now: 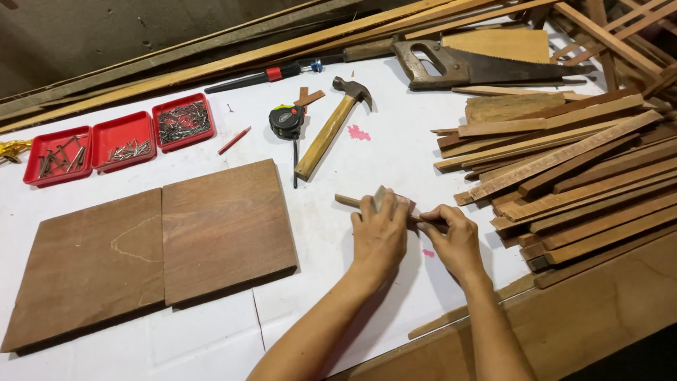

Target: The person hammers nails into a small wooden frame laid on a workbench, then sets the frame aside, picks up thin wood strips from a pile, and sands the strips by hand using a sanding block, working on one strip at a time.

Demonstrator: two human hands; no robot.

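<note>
Two bare forearms reach in from the bottom edge over a white tabletop (352, 162). The left hand (379, 233) presses a small pale sanding block (381, 197) down onto a thin, short wooden stick (347, 201); its grip is closed over the block. The right hand (455, 240), touching the left, pinches the stick's other end, its grip closed on the wood. The stick lies flat on the tabletop, its free end poking out to the left of the left hand.

Well to the left of both hands lie two flat brown wooden boards (162, 247), side by side and touching. Just right of the right hand sits a loose heap of long wooden slats (578, 169).

Beyond the hands lie a wooden-handled claw hammer (331, 123) and a black tape measure (285, 121). Farther left are three red trays of nails (123, 137) and a red pencil (233, 140). Farthest off rests a rusty handsaw (479, 65).
</note>
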